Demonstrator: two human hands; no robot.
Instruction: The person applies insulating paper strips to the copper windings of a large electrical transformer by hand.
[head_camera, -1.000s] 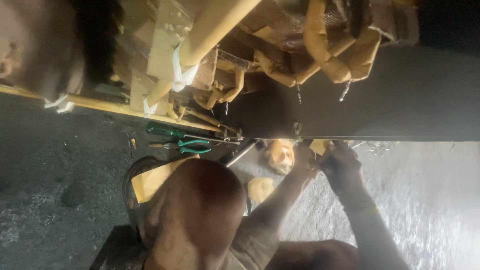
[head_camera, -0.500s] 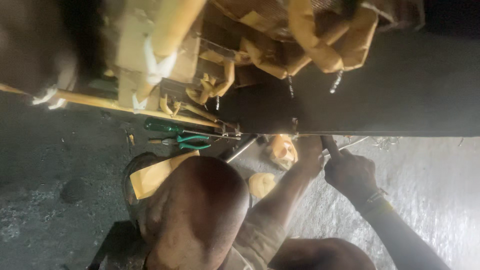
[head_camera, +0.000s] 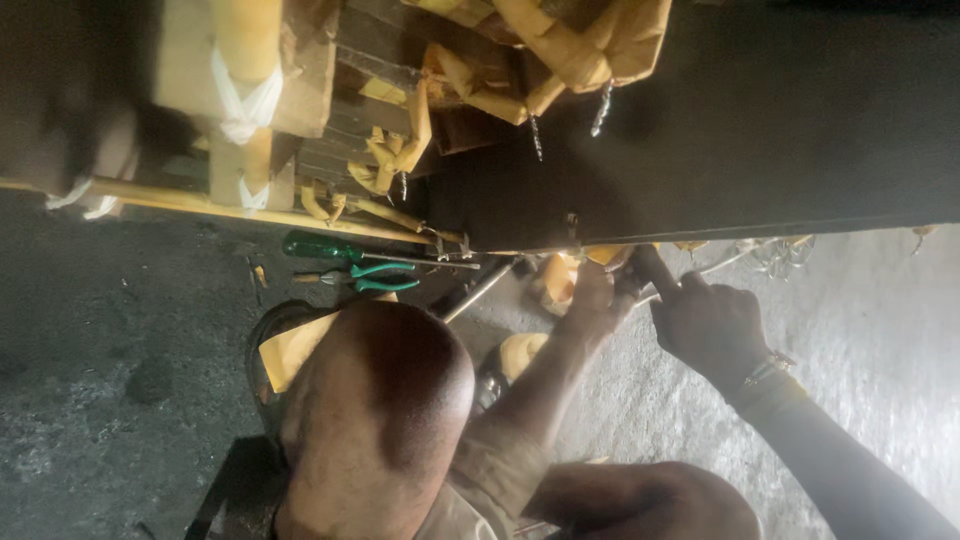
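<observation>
Dark panel (head_camera: 720, 150) edge hides both hands' (head_camera: 705, 320) fingertips and tool.

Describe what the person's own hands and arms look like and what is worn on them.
The right hand is bare and ungloved, with a thin metal bracelet at the wrist and, just behind it, a ribbed olive-yellow cuff ending a dark long sleeve. The left hand is bare too, its forearm uncovered up to a rolled khaki sleeve.

Green-handled pliers (head_camera: 375, 277), yellow tape wraps (head_camera: 560, 60), dark panel (head_camera: 720, 130)
</observation>
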